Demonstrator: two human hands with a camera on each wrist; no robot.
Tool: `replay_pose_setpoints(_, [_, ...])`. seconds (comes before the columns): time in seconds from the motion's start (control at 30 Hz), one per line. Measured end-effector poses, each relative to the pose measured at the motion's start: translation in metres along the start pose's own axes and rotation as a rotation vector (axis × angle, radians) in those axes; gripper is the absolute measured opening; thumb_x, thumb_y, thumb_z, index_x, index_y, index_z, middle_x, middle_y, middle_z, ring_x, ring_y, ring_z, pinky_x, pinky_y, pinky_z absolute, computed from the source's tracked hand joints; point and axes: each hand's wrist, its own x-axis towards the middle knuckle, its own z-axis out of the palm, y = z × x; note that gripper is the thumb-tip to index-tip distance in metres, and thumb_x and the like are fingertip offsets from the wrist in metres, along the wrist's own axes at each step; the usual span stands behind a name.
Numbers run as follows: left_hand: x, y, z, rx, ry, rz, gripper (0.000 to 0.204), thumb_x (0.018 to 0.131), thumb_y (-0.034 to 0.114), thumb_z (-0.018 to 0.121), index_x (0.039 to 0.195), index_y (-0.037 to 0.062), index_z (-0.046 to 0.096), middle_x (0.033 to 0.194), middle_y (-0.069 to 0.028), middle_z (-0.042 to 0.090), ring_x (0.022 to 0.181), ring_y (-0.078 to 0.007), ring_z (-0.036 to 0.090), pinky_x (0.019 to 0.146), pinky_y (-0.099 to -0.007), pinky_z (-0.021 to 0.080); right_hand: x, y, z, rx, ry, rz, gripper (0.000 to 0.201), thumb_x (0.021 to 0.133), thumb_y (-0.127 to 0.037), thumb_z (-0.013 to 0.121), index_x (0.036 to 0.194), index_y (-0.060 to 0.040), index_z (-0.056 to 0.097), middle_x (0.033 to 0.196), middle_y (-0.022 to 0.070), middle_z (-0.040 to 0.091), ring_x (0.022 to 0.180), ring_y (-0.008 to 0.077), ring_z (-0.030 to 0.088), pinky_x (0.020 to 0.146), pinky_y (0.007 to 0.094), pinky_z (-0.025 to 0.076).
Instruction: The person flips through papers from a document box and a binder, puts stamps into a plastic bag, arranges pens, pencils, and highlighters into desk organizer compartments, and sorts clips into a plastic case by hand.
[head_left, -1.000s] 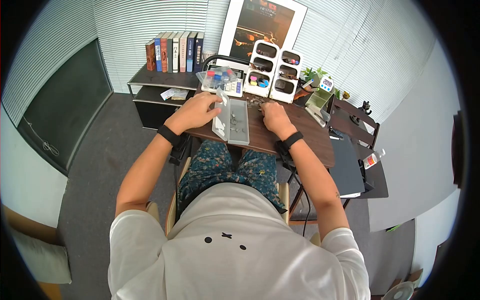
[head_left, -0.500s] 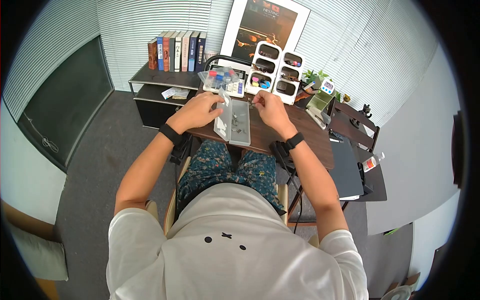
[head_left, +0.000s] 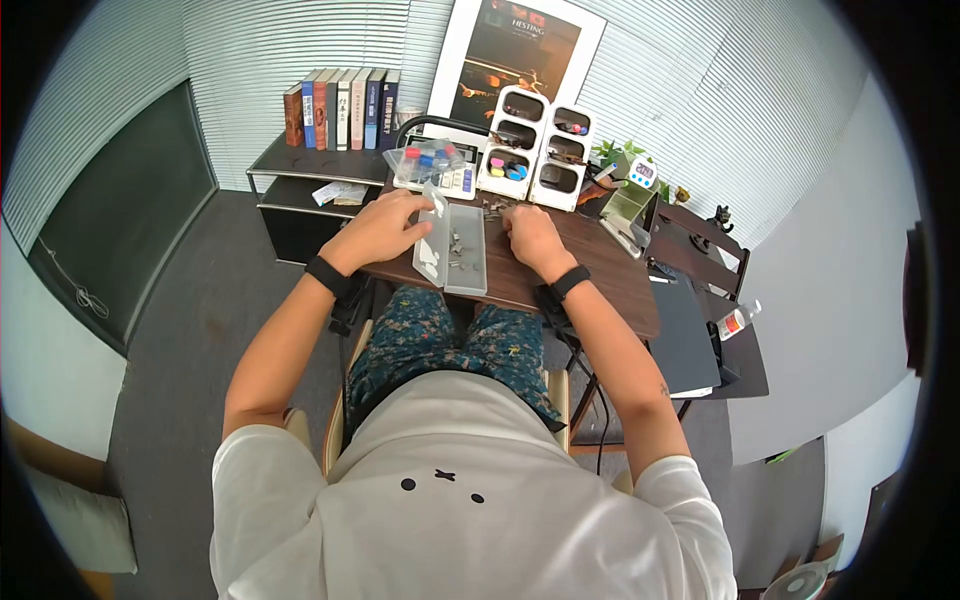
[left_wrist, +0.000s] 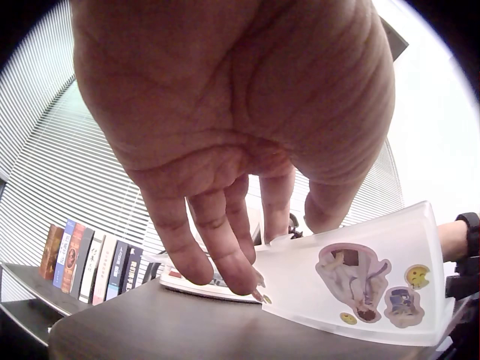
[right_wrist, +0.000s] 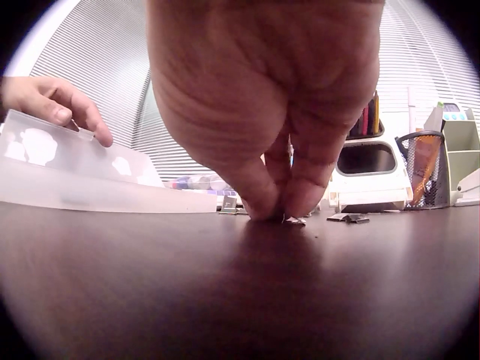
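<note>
A translucent plastic box (head_left: 467,277) lies on the desk with several small metal pieces (head_left: 456,252) inside. Its hinged lid (left_wrist: 300,285), with stickers on it, stands up on the left side. My left hand (head_left: 378,232) is at the lid's far end; its relaxed fingers touch the lid, the thumb by the top edge. To the right of the box, my right hand (head_left: 535,240) reaches down to the desktop. Thumb and fingers pinch a small shiny metal piece (right_wrist: 297,221), mostly hidden by the fingertips. More flat metal pieces (right_wrist: 349,218) lie close by.
A calculator (head_left: 460,183) with a clear bag on it stands behind the box. White organizers (head_left: 512,135) stand at the desk's back, with a mesh pen holder (right_wrist: 421,169) to their right. Books (head_left: 343,110) line the left cabinet. A bottle (head_left: 738,320) is at the far right.
My right hand rose from the desktop toward the far right corner of the box, then came back down among the loose metal pieces. My left hand stays at the lid. The head view shifted slightly.
</note>
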Motion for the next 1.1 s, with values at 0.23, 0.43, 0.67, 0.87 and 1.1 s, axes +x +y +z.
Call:
replay_pose_setpoints(0.23, [0.001,0.005,-0.002,-0.009,-0.014,0.0,0.04,0.1,0.025,0.07,0.134,0.0024,0.068,0.117,-0.0191,0.065,0.098,-0.0308,0.07,0.088,-0.0408,0.055,0.004,0.002,0.002,-0.099,-0.019,0.018,0.013,0.089,-0.005,0.062,0.086,-0.0009,0.074,0.085,0.0257,0.074,0.084,0.0447,0.074,0.08,0.0535,0.061])
replay_pose_setpoints(0.43, [0.001,-0.001,0.002,0.002,0.019,0.029,0.039,0.1,0.023,0.07,0.132,0.0007,0.068,0.116,-0.0197,0.065,0.098,-0.0307,0.069,0.088,-0.0408,0.055,0.007,-0.012,-0.015,0.179,0.086,0.052,0.01,0.089,-0.005,0.067,0.089,0.0016,0.074,0.081,0.024,0.074,0.081,0.0423,0.075,0.078,0.0485,0.061])
replay_pose_setpoints(0.67, [-0.001,0.001,0.0,0.013,0.012,0.024,0.039,0.1,0.025,0.07,0.132,0.0017,0.068,0.116,-0.0197,0.065,0.097,-0.0304,0.069,0.088,-0.0406,0.055,0.015,-0.002,-0.021,0.435,0.195,0.204,0.016,0.09,-0.007,0.073,0.104,-0.0026,0.078,0.096,0.0226,0.077,0.093,0.0401,0.075,0.084,0.0448,0.059])
replay_pose_setpoints(0.87, [0.0,0.004,0.001,0.01,0.003,0.025,0.04,0.101,0.025,0.07,0.133,0.0016,0.068,0.118,-0.0195,0.065,0.098,-0.03,0.069,0.088,-0.0405,0.055,-0.023,0.008,-0.03,0.143,-0.07,0.174,0.017,0.087,-0.013,0.078,0.102,-0.0052,0.079,0.099,0.0206,0.078,0.098,0.0409,0.074,0.091,0.0501,0.058])
replay_pose_setpoints(1.1, [-0.001,0.0,0.001,0.007,-0.011,0.016,0.04,0.101,0.026,0.07,0.133,0.0019,0.068,0.118,-0.0193,0.065,0.097,-0.0294,0.069,0.089,-0.0408,0.055,-0.015,0.018,-0.006,-0.029,-0.074,0.05,0.003,0.082,-0.003,0.071,0.084,-0.0022,0.073,0.091,0.0228,0.075,0.091,0.0432,0.073,0.084,0.0506,0.06])
